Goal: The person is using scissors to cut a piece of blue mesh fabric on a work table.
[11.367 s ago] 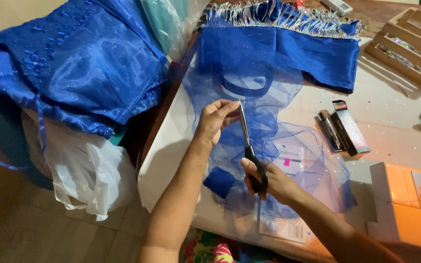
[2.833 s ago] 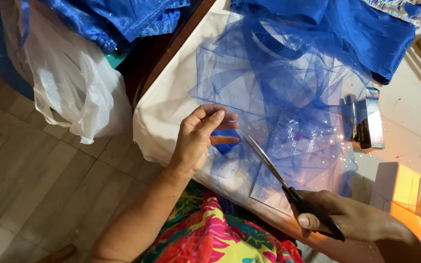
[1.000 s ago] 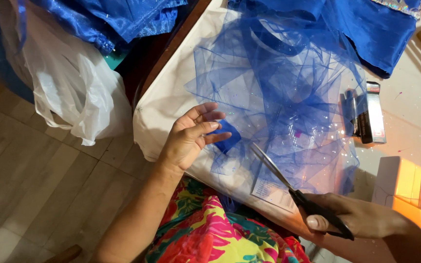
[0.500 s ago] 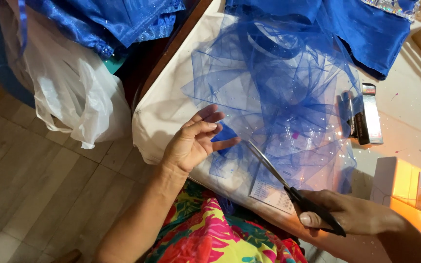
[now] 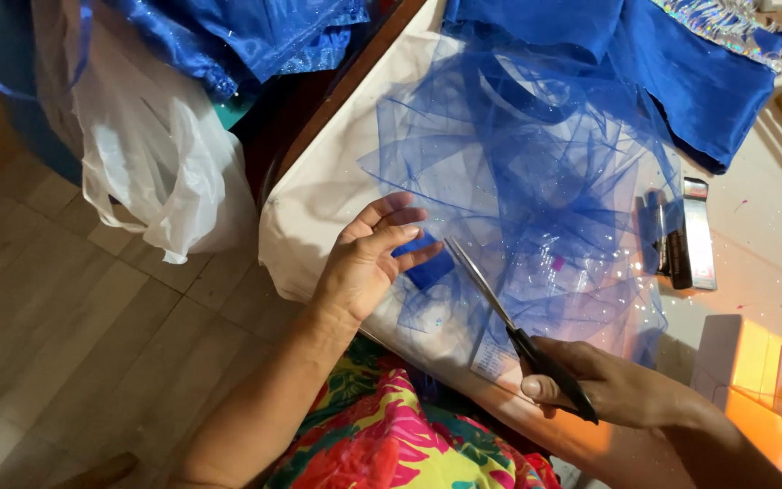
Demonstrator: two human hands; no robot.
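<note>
Left hand [image 5: 368,263] rests on the near edge of the sheer blue tulle netting [image 5: 536,190], fingers spread and slightly curled, loosely pinning a small dark-blue folded fabric patch [image 5: 429,269] under the fingertips — not a tight grip. Right hand [image 5: 617,394] is wrapped around the black handles of the long steel-bladed scissors [image 5: 509,326]. Blades lie nearly together, tips pointing up-left at the patch, just beside it; I can't tell if any netting sits between them.

Progress, as a judgement: the netting lies in many overlapping angular layers with straight edges, so a fair amount of cutting looks done. The patch area by the left hand looks like the piece being worked now. How much is left can't be read from this view — the layers are too tangled to separate.

Location: netting is spread on the white cloth-covered table [image 5: 319,199], centre to far side, partly over the folded royal-blue satin cloth [image 5: 681,72] at the far edge.

Counts:
- scissors: one pair
- dark-blue patch: one
- netting: one heap, piece count not readable
- black-and-silver flat tools right of the netting [image 5: 681,235]: two or three, unclear
- white plastic bag [image 5: 151,154] hanging off the left: one
- blue satin garment [image 5: 246,32] above the bag: one
</note>
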